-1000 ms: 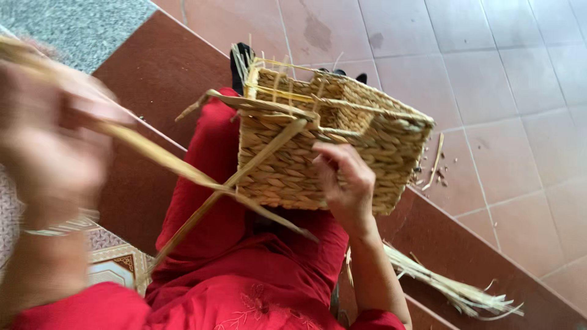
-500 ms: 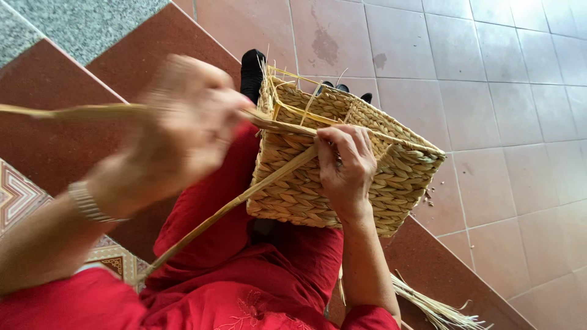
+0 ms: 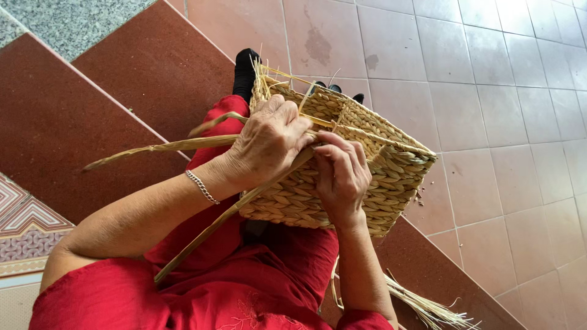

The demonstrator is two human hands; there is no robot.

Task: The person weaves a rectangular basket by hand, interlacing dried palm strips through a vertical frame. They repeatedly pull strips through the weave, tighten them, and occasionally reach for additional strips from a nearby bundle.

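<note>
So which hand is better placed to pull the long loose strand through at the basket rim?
Probably the left hand: it lies over the rim of the woven basket, where the long strand meets it. The right hand presses on the basket's side wall and appears to steady it.

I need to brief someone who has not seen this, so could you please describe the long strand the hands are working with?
Start at the rectangular woven basket resting on the red-clothed lap. At its near rim the left hand and right hand meet. The flat straw strand runs from there down across the lap, longer and looser than the woven-in fibres.
</note>
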